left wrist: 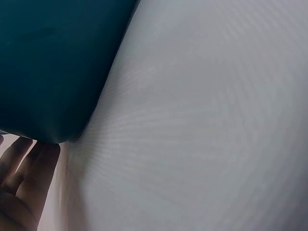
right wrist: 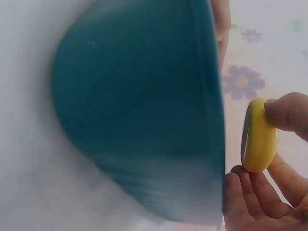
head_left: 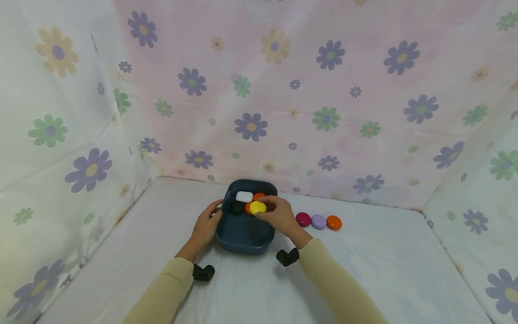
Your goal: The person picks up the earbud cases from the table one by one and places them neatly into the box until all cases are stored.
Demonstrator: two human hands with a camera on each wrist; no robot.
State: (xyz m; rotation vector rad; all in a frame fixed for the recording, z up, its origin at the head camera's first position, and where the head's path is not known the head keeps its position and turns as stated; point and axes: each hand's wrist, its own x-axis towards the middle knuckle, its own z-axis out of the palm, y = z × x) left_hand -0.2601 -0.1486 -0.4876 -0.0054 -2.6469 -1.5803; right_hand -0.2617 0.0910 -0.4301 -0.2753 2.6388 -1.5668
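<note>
A dark blue tray (head_left: 243, 238) sits on the white cloth, seen close as a teal wall (left wrist: 48, 67) and from outside (right wrist: 139, 110). Inside lie a white pebble-shaped piece (head_left: 244, 196), a black one (head_left: 237, 207) and two orange ones (head_left: 259, 196). My right hand (head_left: 279, 216) pinches a yellow piece (head_left: 257, 207) over the tray; it shows between thumb and fingers (right wrist: 260, 137) in the right wrist view. My left hand (head_left: 208, 222) rests against the tray's left wall, its fingers (left wrist: 24, 163) touching the outside.
Three pieces lie in a row right of the tray: dark red (head_left: 303, 219), lilac (head_left: 318, 221), orange (head_left: 333, 222). Flowered fabric walls (head_left: 283, 90) close in the back and both sides. Black wrist mounts (head_left: 203, 272) sit near my sleeves.
</note>
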